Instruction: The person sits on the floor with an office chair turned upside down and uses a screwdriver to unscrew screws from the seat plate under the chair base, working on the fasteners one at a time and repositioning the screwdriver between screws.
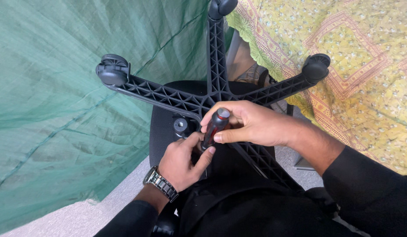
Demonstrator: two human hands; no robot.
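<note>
two bare hands, both at the hub of an upturned black plastic five-arm chair base (168, 94).

right hand (247, 123): fingers curled around a screwdriver with a black and red handle (214, 127); the handle's butt end points up toward the viewer, the shaft runs down out of sight behind the fingers. black long sleeve on the forearm.

left hand (183, 160): just below the right, fingers bent in and thumb pressed up against the lower part of the screwdriver handle, touching it; whether it pinches the shaft itself cannot be told. silver metal link wristwatch (161, 183) on the wrist, black sleeve beyond.

chair base: ribbed arms spread outward from the centre, which lies under the two hands. black twin-wheel caster at upper left (112, 70), black caster at upper right (316, 66), a third black caster at the top edge (221, 6), partly cut off. one arm runs down to the lower right under the right wrist.

small black round knob with a metal centre (181, 125): just left of the screwdriver, beside the hub.

black mesh fabric seat (162, 127): beneath the base.

green woven net sheet (58, 109): fills the left side.

yellow floral patterned cloth (352, 66): draped at the upper right.

pale grey carpeted floor (80, 217): lower left.
</note>
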